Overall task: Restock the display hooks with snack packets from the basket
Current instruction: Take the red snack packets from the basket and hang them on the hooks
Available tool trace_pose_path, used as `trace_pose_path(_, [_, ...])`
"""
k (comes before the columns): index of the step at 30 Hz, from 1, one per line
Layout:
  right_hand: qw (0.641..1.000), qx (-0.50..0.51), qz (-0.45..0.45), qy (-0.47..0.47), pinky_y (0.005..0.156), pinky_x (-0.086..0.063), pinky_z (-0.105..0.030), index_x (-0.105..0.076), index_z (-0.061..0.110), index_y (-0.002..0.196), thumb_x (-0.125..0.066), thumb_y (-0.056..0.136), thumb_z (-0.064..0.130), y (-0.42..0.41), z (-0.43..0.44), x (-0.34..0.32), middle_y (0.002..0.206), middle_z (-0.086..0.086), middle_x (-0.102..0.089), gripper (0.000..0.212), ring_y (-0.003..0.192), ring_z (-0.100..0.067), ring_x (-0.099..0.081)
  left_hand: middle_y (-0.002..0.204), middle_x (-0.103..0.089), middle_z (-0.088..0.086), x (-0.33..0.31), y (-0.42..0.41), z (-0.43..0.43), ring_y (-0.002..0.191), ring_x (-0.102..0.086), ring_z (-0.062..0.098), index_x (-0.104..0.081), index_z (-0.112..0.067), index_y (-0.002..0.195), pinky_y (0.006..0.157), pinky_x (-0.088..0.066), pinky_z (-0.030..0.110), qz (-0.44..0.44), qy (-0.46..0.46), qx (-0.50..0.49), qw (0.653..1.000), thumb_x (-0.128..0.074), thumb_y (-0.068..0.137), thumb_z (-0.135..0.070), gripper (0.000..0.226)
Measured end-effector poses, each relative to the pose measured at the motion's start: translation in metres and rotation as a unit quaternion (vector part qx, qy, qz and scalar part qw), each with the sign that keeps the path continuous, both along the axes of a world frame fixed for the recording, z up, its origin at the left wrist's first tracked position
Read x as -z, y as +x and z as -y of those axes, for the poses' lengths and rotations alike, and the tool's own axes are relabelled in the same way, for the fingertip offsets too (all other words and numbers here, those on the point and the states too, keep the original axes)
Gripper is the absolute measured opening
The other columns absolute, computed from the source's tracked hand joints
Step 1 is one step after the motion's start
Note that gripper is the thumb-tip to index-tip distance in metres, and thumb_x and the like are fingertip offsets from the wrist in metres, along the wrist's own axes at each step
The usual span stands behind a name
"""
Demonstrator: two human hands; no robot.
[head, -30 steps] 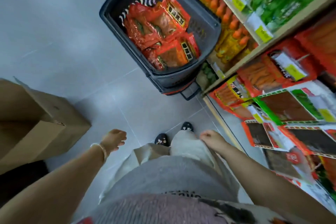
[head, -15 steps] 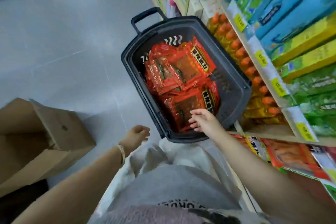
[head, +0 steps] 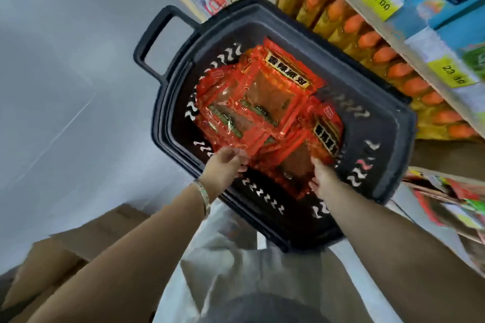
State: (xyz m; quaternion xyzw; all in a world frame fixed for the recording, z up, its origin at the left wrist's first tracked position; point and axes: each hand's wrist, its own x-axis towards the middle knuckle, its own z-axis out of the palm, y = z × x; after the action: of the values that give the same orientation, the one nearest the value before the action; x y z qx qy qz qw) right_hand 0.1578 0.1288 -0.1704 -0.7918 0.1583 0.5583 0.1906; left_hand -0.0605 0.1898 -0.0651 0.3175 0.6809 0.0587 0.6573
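**Both hands down in the basket of red packets**

A grey tiled floor (head: 65, 86) fills the left side of the head view. Along the right runs a shop shelf (head: 420, 42), stocked with blue and green packs above. The black plastic basket (head: 388, 155) stands on the floor hard against this shelf, with its loop handle (head: 154, 34) at the far left corner. A brown cardboard box (head: 78, 249) sits on the floor to the near left, apart from the basket.

The snack packets (head: 262, 97) are all inside the basket. They are glossy red-orange pouches with a black-and-gold label strip, heaped and overlapping across the middle of it. On the shelf's low level just behind the basket stands a row of yellow bottles (head: 367, 42) with orange caps.

The left hand (head: 223, 168) reaches over the basket's near left rim. Its fingers (head: 240, 162) are curled onto the near corner of one of the packets on the left of the heap, pinching it. The right hand (head: 326, 178) lies against the near edge of the packets on the right. Blur hides whether its fingers grasp one or only touch it.

A pale bracelet (head: 203, 195) circles the left wrist. Yellow price tags (head: 379, 1) are stuck on the shelf edge.
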Motion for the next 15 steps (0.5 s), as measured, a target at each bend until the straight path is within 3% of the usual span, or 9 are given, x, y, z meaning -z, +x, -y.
trace_pose_path(2, [0.999, 0.03, -0.002, -0.02, 0.091, -0.039, -0.032, -0.042, 0.017, 0.14, -0.055, 0.088, 0.053, -0.007, -0.003, 0.015, 0.142, -0.002, -0.045, 0.065, 0.128, -0.024, -0.044, 0.101, -0.062, 0.005, 0.01, -0.01, -0.019, 0.092, -0.061, 0.019, -0.055, -0.007, 0.107, 0.079, -0.051, 0.022, -0.002, 0.007, 0.03, 1.0, -0.045, 0.097, -0.011, 0.014])
trace_pose_path(6, [0.997, 0.06, -0.016, -0.048, 0.106, -0.038, -0.047, -0.035, 0.016, 0.145, -0.057, 0.071, 0.076, -0.014, -0.003, 0.041, 0.145, -0.007, -0.043, 0.098, 0.129, -0.03, -0.044, 0.103, -0.065, 0.004, 0.028, -0.03, -0.041, 0.093, -0.063, 0.017, -0.059, -0.007, 0.112, 0.086, -0.052, 0.027, -0.013, 0.012, 0.085, 0.996, -0.048, 0.097, -0.013, 0.02])
trace_pose_path(10, [0.994, 0.088, 0.056, -0.045, 0.107, -0.038, -0.046, -0.034, 0.014, 0.144, -0.075, 0.055, 0.07, -0.021, 0.005, 0.041, 0.143, -0.008, -0.044, 0.113, 0.127, -0.031, -0.046, 0.089, -0.063, -0.003, 0.036, -0.037, -0.046, 0.077, -0.061, 0.008, -0.058, -0.01, 0.103, 0.065, -0.051, 0.013, -0.002, 0.0, 0.089, 0.996, -0.049, 0.096, -0.011, 0.011])
trace_pose_path(12, [0.987, 0.069, 0.143, -0.031, 0.105, -0.041, -0.041, -0.042, 0.011, 0.139, -0.084, 0.055, 0.055, -0.024, 0.011, 0.036, 0.136, -0.008, -0.051, 0.104, 0.122, -0.029, -0.051, 0.089, -0.064, -0.004, 0.037, -0.034, -0.045, 0.078, -0.061, 0.008, -0.059, -0.015, 0.097, 0.065, -0.05, 0.013, -0.004, -0.001, 0.116, 0.993, -0.051, 0.096, -0.013, 0.009])
trace_pose_path(15, [0.977, 0.035, 0.206, 0.052, 0.094, -0.047, -0.033, -0.061, 0.014, 0.119, -0.081, 0.068, 0.043, -0.031, 0.019, 0.016, 0.113, -0.004, -0.066, 0.062, 0.108, -0.025, -0.061, 0.092, -0.066, -0.005, 0.037, -0.03, -0.046, 0.082, -0.063, 0.007, -0.06, -0.023, 0.091, 0.063, -0.049, 0.015, -0.003, -0.009, 0.143, 0.99, -0.053, 0.094, -0.017, 0.009])
